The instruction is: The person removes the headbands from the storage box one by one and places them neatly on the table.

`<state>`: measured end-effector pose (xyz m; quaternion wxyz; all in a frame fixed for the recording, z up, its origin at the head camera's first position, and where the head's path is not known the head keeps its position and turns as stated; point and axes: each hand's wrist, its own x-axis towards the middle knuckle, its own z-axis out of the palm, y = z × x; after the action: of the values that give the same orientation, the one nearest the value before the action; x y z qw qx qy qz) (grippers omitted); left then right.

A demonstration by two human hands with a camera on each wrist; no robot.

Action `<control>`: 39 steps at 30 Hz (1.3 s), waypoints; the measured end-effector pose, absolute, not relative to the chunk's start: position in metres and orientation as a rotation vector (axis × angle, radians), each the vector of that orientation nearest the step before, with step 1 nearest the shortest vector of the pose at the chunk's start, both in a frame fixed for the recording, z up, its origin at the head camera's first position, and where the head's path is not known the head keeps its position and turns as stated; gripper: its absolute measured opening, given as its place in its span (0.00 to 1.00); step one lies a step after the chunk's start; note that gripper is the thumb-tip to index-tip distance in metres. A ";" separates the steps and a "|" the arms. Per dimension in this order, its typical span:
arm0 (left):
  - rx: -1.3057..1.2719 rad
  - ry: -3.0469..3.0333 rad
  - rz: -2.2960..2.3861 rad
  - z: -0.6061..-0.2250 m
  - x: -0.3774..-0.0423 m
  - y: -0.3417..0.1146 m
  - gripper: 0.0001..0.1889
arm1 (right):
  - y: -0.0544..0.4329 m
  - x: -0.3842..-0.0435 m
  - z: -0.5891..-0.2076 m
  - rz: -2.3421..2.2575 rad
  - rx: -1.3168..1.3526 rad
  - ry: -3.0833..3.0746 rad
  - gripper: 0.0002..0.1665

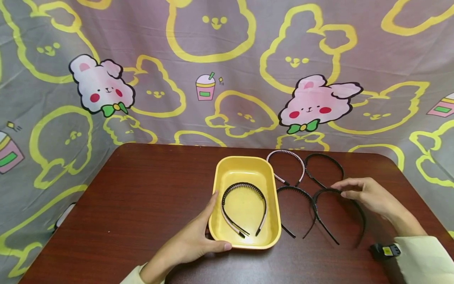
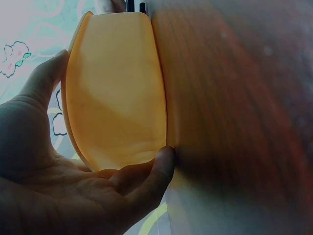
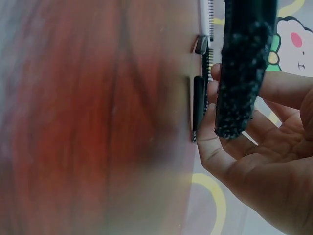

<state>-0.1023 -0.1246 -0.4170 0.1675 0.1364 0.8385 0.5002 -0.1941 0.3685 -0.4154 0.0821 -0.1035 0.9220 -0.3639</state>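
Note:
My left hand [image 1: 193, 238] holds a yellow plastic basin [image 1: 244, 211] at its near left corner, thumb on the near side and fingers along the left wall. Inside the basin lie a black toothed headband [image 1: 265, 199] and a pink one, nested together. To the right, my right hand [image 1: 370, 197] pinches a black headband [image 1: 363, 219] near the top of its arch. In the right wrist view, a glittery end of this headband [image 3: 244, 83] hangs before the palm. Its legs slant toward the near side, one crossing the neighbouring black headband [image 1: 293, 188].
Behind these lie a pink toothed headband [image 1: 303, 167] and another black headband [image 1: 328, 156], near the far edge. All stand on a dark reddish-brown table [image 1: 142, 197]. A patterned curtain [image 1: 234, 75] hangs behind it. A black device [image 1: 384, 250] sits at the right wrist.

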 end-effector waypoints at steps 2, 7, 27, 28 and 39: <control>0.397 2.379 1.432 -0.416 -0.102 -0.125 0.70 | 0.370 -0.194 -0.416 -1.066 -0.298 2.760 0.16; 0.418 2.371 1.442 -0.414 -0.102 -0.125 0.69 | 0.376 -0.195 -0.415 -1.014 -0.298 2.775 0.15; 0.399 2.401 1.417 -0.417 -0.102 -0.125 0.70 | 0.383 -0.196 -0.420 -0.961 -0.310 2.774 0.15; 0.400 2.401 1.416 -0.417 -0.102 -0.126 0.70 | 0.382 -0.196 -0.421 -0.959 -0.312 2.776 0.15; 0.387 2.399 1.414 -0.418 -0.102 -0.126 0.70 | 0.379 -0.197 -0.421 -0.930 -0.323 2.808 0.15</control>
<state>-0.1019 -0.1255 -0.4175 0.1641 0.1359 0.8417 0.4961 -0.1968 0.3788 -0.4207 0.0828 -0.1083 0.9405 -0.3113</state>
